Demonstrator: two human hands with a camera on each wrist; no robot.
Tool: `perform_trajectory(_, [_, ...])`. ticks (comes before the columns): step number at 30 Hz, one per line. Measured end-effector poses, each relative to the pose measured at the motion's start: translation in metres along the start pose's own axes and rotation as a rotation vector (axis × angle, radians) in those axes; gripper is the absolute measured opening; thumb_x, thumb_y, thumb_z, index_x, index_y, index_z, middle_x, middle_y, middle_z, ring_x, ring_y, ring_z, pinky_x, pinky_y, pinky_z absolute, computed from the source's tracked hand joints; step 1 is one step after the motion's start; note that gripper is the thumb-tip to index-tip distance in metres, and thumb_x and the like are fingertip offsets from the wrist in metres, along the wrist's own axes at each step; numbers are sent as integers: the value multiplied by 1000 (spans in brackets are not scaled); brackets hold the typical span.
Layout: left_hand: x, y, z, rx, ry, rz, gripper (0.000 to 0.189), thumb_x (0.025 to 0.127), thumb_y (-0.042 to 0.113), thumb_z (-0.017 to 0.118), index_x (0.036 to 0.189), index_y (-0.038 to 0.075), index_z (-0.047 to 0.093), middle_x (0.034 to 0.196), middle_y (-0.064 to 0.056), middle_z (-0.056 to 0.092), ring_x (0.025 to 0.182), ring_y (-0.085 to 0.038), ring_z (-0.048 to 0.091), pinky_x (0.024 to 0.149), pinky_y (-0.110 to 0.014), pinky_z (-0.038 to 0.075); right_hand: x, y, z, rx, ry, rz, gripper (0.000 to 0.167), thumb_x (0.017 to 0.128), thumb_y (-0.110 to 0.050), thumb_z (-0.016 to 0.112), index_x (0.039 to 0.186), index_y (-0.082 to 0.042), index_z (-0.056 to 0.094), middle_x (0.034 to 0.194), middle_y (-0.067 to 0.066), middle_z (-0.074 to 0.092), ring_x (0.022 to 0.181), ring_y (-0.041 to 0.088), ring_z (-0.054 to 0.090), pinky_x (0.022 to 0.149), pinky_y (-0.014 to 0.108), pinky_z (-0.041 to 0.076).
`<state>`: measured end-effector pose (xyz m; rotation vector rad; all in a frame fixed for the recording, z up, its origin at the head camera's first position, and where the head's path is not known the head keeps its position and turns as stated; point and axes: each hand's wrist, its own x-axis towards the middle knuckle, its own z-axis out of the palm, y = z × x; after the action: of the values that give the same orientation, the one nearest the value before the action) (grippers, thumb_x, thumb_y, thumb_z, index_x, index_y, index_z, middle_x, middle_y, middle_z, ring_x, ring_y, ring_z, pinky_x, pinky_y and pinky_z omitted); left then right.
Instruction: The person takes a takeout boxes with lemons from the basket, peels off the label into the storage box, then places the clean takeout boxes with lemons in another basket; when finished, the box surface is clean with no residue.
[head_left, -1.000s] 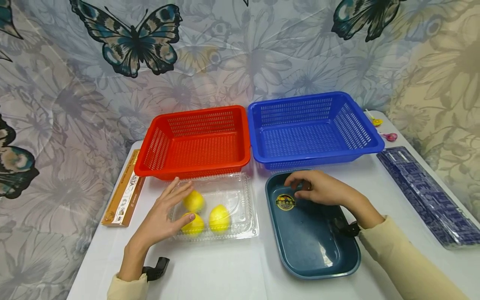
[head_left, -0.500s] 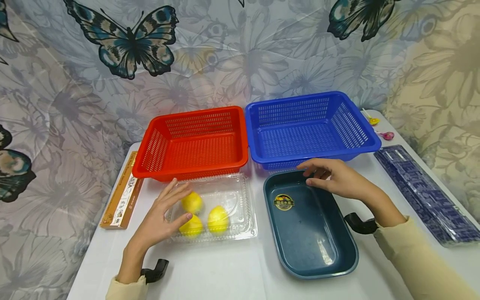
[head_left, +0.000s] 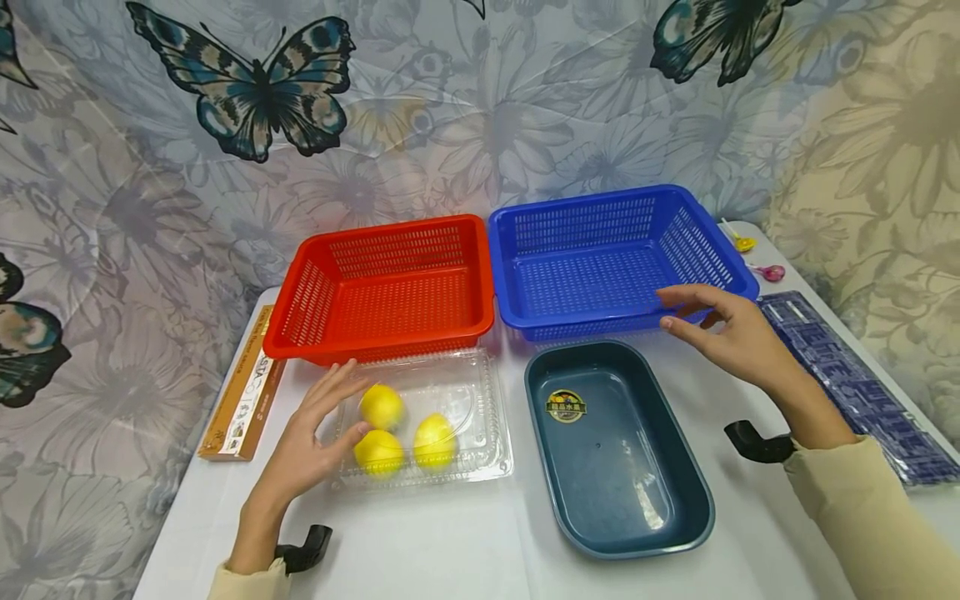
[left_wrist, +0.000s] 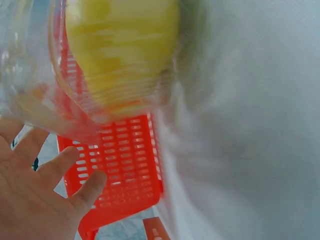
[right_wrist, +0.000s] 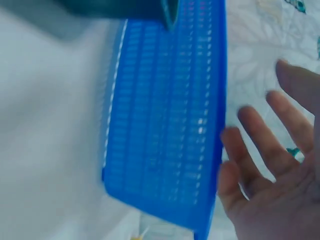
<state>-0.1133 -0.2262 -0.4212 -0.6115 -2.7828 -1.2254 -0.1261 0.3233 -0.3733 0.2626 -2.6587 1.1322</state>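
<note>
The left hand [head_left: 307, 442] is held at the left side of a clear plastic box [head_left: 472, 417], with its grip spread and the thumb set apart from the fingers; whether the box is touched cannot be told. Three yellow lemons [head_left: 434, 442] are contained in the box, grouped towards its left half. In the left wrist view, lemon and plastic are blurred together above the fingers.

The right hand [head_left: 735, 337] is held near the front right corner of a blue basket [head_left: 585, 321]. Its grip is also spread, with a gap left between thumb and fingers. The basket's rim is partly covered by the fingers in the head view, but contact cannot be made out.

A dark teal tub [head_left: 622, 467], marked inside with a gold and black label [head_left: 566, 406], is placed in front of the blue basket, to the right of the clear box. Behind the box, a red basket [head_left: 375, 343] is set beside the blue one. The white surface [head_left: 435, 533] is flanked by a brown carton [head_left: 243, 392] at the left and a blue patterned packet [head_left: 832, 358] at the right.
</note>
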Motion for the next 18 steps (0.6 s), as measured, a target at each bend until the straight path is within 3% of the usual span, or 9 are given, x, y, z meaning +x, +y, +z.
perform_trajectory(5, [-3, -5, 0, -13, 9, -36, 55, 91, 23, 76, 144, 25, 59, 168, -6, 31, 156, -37, 23, 110, -81, 21, 1, 14, -6, -13, 148, 26, 39, 92, -19, 76, 130, -14, 69, 117, -28, 62, 97, -6, 51, 77, 19, 34])
perform_trajectory(7, [-4, -5, 0, -19, 12, -47, 55, 91, 23, 75, 144, 24, 59, 168, -7, 29, 155, -40, 24, 109, -81, 22, 4, 19, -7, -31, 205, 19, 41, 91, -19, 77, 130, -13, 69, 120, -22, 65, 98, -5, 50, 79, 23, 33])
perform_trajectory(11, [-5, -7, 1, -31, 12, -75, 54, 92, 23, 74, 144, 23, 58, 169, -9, 26, 153, -45, 26, 107, -83, 22, 8, 30, -10, -80, 269, 1, 44, 89, -16, 78, 131, -7, 68, 129, 8, 70, 117, 19, 50, 97, 42, 30])
perform_trajectory(14, [-6, -8, 3, -38, 6, -92, 55, 93, 24, 72, 145, 22, 57, 169, -12, 26, 153, -46, 24, 107, -83, 22, 10, 37, -12, -115, 267, 29, 50, 90, -19, 77, 136, -5, 64, 137, 30, 60, 128, 43, 41, 98, 60, 21])
perform_trajectory(18, [-7, -11, 4, -52, -5, -92, 55, 95, 24, 70, 148, 22, 54, 168, -15, 27, 153, -45, 25, 109, -78, 29, 10, 46, -15, -158, 229, 113, 60, 94, -30, 72, 146, -6, 54, 149, 31, 49, 135, 53, 30, 94, 67, 16])
